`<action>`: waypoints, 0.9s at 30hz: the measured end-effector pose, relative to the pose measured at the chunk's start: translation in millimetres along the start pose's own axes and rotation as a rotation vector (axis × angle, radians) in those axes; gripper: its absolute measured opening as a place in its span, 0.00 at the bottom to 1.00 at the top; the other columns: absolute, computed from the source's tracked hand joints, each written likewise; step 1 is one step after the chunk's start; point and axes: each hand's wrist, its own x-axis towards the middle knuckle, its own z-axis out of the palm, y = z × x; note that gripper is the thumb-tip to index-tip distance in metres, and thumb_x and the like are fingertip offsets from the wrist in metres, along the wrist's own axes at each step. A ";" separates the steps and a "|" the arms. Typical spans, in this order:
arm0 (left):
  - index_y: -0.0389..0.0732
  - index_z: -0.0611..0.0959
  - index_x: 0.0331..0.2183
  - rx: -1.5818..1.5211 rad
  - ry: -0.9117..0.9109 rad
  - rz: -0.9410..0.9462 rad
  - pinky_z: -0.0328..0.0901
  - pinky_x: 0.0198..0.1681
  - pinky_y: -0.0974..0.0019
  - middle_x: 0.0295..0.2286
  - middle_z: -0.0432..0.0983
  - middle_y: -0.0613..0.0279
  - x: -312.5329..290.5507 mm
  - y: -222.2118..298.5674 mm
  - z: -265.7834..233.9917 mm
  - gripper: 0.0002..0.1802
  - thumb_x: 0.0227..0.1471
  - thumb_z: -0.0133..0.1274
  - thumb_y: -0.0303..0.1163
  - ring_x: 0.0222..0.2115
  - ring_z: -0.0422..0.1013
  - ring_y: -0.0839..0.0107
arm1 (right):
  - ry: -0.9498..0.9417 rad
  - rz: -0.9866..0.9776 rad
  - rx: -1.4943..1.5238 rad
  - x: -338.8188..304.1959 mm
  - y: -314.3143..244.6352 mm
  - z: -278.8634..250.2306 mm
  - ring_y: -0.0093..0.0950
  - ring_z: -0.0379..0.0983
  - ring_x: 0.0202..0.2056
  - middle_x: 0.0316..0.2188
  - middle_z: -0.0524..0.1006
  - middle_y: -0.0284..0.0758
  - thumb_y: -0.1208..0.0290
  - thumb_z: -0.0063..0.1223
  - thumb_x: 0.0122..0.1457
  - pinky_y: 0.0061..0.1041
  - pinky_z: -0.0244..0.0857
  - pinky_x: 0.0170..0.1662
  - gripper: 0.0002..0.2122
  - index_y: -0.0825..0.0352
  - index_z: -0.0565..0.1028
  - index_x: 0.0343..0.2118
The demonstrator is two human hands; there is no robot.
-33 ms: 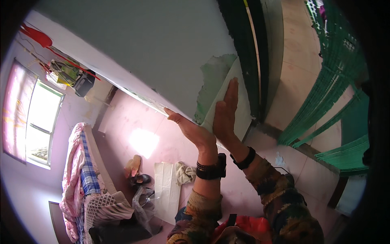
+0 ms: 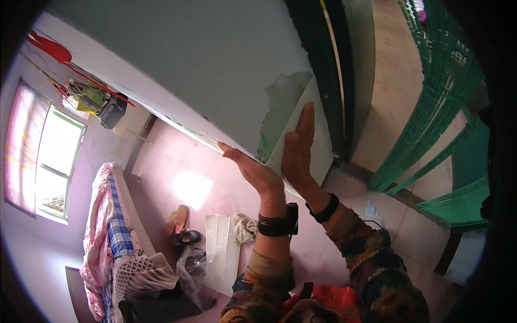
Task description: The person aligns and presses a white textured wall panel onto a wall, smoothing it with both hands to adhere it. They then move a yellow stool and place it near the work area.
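Note:
A pale sheet (image 2: pixel 321 141) lies against the grey-blue wall (image 2: pixel 204 59), beside a dark green door frame (image 2: pixel 323 64). My right hand (image 2: pixel 299 153) is spread flat on the sheet, fingers pointing up. My left hand (image 2: pixel 249 168) is edge-on at the sheet's lower left edge, fingers straight and together, pressing where the sheet meets the wall. A patch of green paint (image 2: pixel 283 102) shows on the wall just above the left hand. Both wrists wear dark bands, and the sleeves are camouflage patterned.
A green bead curtain (image 2: pixel 447 124) hangs at the right past the door frame. Below are a pink floor (image 2: pixel 161 161), a bed with pink and blue checked bedding (image 2: pixel 110 226), shoes (image 2: pixel 180 223), a white mat (image 2: pixel 222 250) and a crumpled cloth (image 2: pixel 245 229). A window (image 2: pixel 46 161) is at the left.

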 end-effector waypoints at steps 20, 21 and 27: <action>0.30 0.40 0.65 0.555 -0.197 0.280 0.36 0.68 0.53 0.66 0.34 0.39 -46.4 -4.2 -12.1 0.39 0.66 0.28 0.47 0.68 0.36 0.50 | 0.069 -0.152 0.027 8.7 -8.8 5.1 0.54 0.37 0.68 0.68 0.39 0.55 0.50 0.28 0.68 0.57 0.33 0.66 0.35 0.73 0.39 0.68; 0.30 0.40 0.65 0.584 -0.186 0.277 0.36 0.68 0.53 0.66 0.35 0.38 -48.0 -4.1 -12.2 0.39 0.66 0.28 0.47 0.67 0.36 0.50 | 0.070 -0.156 0.045 12.9 -8.3 3.3 0.54 0.37 0.69 0.69 0.39 0.55 0.52 0.28 0.68 0.56 0.32 0.66 0.34 0.73 0.40 0.68; 0.31 0.53 0.63 0.606 -0.065 0.334 0.48 0.63 0.55 0.59 0.53 0.41 -48.9 -10.8 -7.2 0.40 0.66 0.31 0.57 0.60 0.53 0.54 | 0.093 -0.111 0.113 38.4 0.9 -3.5 0.51 0.38 0.69 0.69 0.41 0.54 0.58 0.30 0.69 0.49 0.31 0.68 0.31 0.74 0.42 0.67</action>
